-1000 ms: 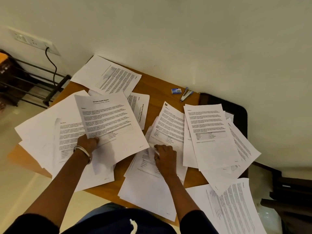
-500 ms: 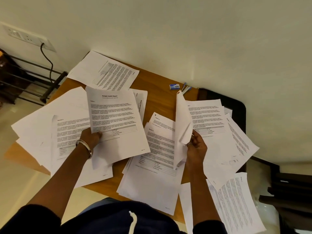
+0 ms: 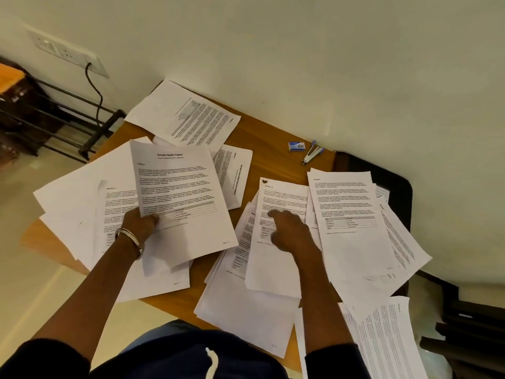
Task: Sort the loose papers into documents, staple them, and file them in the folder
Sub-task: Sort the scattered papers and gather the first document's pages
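Note:
Loose printed papers cover a small wooden table point(image 3: 262, 138). My left hand point(image 3: 140, 224), with a metal bangle at the wrist, grips the lower edge of a sheet headed "Sample Health Report" point(image 3: 180, 203) and holds it raised over the left pile point(image 3: 82, 209). My right hand point(image 3: 289, 231) hovers over or rests on the middle pile point(image 3: 276, 269), fingers loosely bent and blurred, with no sheet in them. More sheets lie in the right pile point(image 3: 352, 222). A stapler point(image 3: 313, 155) and a small staple box point(image 3: 297, 146) sit at the far edge. No folder is in view.
A sheet point(image 3: 188, 116) lies at the far left corner by the wall. More pages point(image 3: 388, 340) overhang the near right corner. A dark chair point(image 3: 401, 187) stands to the right, a metal rack point(image 3: 54, 116) to the left under a wall socket.
My right hand, which half a second ago held a sheet lifted on edge, has let it go and moved left over the middle pile. My left hand still holds the report sheet.

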Demonstrator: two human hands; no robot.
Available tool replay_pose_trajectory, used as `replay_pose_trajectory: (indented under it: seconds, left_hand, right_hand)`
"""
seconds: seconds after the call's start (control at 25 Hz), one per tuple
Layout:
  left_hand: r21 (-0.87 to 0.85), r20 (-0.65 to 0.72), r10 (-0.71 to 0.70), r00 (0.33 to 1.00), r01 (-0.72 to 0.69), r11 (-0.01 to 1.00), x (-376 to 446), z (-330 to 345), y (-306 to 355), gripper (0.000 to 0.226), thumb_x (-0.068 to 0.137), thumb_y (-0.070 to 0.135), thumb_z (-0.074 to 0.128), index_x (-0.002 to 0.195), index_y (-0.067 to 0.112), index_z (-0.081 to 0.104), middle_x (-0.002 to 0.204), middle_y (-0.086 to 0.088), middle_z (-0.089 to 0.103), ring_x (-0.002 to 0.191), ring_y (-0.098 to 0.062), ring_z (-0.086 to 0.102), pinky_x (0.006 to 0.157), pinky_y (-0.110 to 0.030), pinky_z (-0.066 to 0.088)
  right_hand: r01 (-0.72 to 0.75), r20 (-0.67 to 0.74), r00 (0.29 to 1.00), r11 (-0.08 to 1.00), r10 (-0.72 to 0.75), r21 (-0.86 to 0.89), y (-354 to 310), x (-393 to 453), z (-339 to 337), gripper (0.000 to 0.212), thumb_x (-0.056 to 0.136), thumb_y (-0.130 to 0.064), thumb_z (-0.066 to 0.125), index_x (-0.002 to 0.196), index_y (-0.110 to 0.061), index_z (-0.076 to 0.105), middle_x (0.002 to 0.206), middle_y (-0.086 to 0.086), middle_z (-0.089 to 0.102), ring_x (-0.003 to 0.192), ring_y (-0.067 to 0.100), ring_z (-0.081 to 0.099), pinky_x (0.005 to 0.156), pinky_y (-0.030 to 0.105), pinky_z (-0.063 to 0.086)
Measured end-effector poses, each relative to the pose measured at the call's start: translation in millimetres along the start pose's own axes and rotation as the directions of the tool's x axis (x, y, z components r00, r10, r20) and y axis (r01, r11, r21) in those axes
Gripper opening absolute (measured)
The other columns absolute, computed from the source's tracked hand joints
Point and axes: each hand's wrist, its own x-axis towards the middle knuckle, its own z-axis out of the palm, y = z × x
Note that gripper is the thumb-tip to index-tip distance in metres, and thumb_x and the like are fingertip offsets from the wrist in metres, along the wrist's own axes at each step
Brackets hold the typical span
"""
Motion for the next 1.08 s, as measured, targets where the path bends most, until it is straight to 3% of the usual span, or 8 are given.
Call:
replay_pose_trajectory:
  seconds: [0.12, 0.24, 0.36, 0.44, 0.56, 0.68, 0.76, 1.08]
  left_hand:
    - [-0.021, 0.013, -0.001, 1.0, 0.001, 1.0, 0.1, -8.0, 0.6, 0.037, 0.087, -0.004, 0.054, 0.124, 0.001, 0.055, 0.126, -0.016, 0.057, 0.116, -0.039, 0.051, 0.099, -0.048, 0.043]
    - [-0.022, 0.017, 0.014, 1.0, -0.014, 1.0, -1.7, -13.9, 0.9, 0.037, 0.088, -0.004, 0.052, 0.124, 0.002, 0.055, 0.125, -0.014, 0.057, 0.115, -0.036, 0.051, 0.097, -0.043, 0.044]
    - [-0.031, 0.008, 0.023, 1.0, -0.023, 0.999, 0.2, -18.1, -0.8, 0.036, 0.088, -0.004, 0.052, 0.124, 0.002, 0.056, 0.125, -0.015, 0.057, 0.115, -0.036, 0.052, 0.096, -0.041, 0.044]
    - [-0.042, 0.009, 0.008, 1.0, -0.008, 0.999, 1.4, -18.4, -3.9, 0.036, 0.089, -0.004, 0.051, 0.124, 0.002, 0.055, 0.125, -0.015, 0.057, 0.115, -0.035, 0.051, 0.094, -0.039, 0.044]
    - [-0.067, 0.002, 0.001, 1.0, -0.001, 0.998, 3.3, -17.2, -2.2, 0.036, 0.089, -0.005, 0.05, 0.125, 0.001, 0.054, 0.126, -0.016, 0.056, 0.116, -0.035, 0.051, 0.091, -0.035, 0.043]
    - [-0.104, 0.016, -0.006, 1.0, 0.007, 0.995, 9.0, -12.9, 2.3, 0.037, 0.089, -0.005, 0.051, 0.125, 0.001, 0.054, 0.126, -0.015, 0.056, 0.116, -0.034, 0.051, 0.092, -0.035, 0.043]
    - [-0.108, 0.017, -0.012, 1.0, 0.014, 0.994, 10.4, -10.7, 3.6, 0.037, 0.089, -0.005, 0.052, 0.126, 0.002, 0.054, 0.127, -0.014, 0.056, 0.117, -0.034, 0.05, 0.094, -0.036, 0.042]
    - [-0.112, 0.023, 0.001, 1.0, 0.002, 0.994, 7.0, 6.4, 7.4, 0.037, 0.088, -0.005, 0.054, 0.125, 0.0, 0.054, 0.127, -0.017, 0.055, 0.117, -0.035, 0.051, 0.096, -0.039, 0.043]
  right_hand:
    - [0.166, -0.214, 0.968, 0.973, -0.13, 0.161, -40.1, 32.1, 23.6, 0.047, 0.091, -0.009, 0.059, 0.136, -0.012, 0.047, 0.136, 0.01, 0.051, 0.124, 0.028, 0.048, 0.101, 0.035, 0.042]
    - [0.137, -0.15, 0.979, 0.99, -0.14, -0.031, -39.9, 61.2, 44.5, 0.053, 0.088, -0.016, 0.064, 0.136, -0.011, 0.043, 0.14, 0.01, 0.045, 0.126, 0.028, 0.043, 0.102, 0.038, 0.037]
    - [0.009, -0.132, 0.991, 0.994, -0.023, -0.105, -33.3, 81.5, 42.9, 0.057, 0.083, -0.028, 0.07, 0.132, -0.017, 0.044, 0.135, 0.011, 0.045, 0.126, 0.03, 0.041, 0.103, 0.045, 0.031]
    - [-0.009, -0.091, 0.996, 0.999, 0.006, -0.041, -31.2, 87.6, 42.1, 0.054, 0.083, -0.026, 0.071, 0.13, -0.019, 0.047, 0.131, 0.01, 0.048, 0.125, 0.031, 0.042, 0.103, 0.047, 0.03]
    - [0.112, -0.142, 0.986, 0.983, -0.09, 0.149, -24.2, 79.7, 36.3, 0.042, 0.084, -0.005, 0.066, 0.123, -0.017, 0.058, 0.115, 0.008, 0.062, 0.112, 0.027, 0.055, 0.103, 0.045, 0.035]
    - [0.208, -0.221, 0.965, 0.918, -0.138, 0.337, -3.7, 52.9, 15.5, 0.027, 0.081, 0.001, 0.07, 0.104, -0.013, 0.07, 0.099, 0.0, 0.066, 0.094, 0.016, 0.058, 0.088, 0.022, 0.044]
    - [0.252, -0.247, 0.952, 0.917, -0.178, 0.309, 15.2, 31.9, 2.6, 0.017, 0.079, 0.001, 0.072, 0.091, -0.011, 0.073, 0.098, 0.001, 0.066, 0.094, 0.015, 0.055, 0.082, 0.012, 0.038]
    - [0.186, -0.237, 0.962, 0.96, -0.135, 0.209, 32.4, 21.2, -0.3, 0.013, 0.082, 0.001, 0.068, 0.088, -0.009, 0.073, 0.113, 0.01, 0.066, 0.11, 0.027, 0.055, 0.1, 0.027, 0.038]
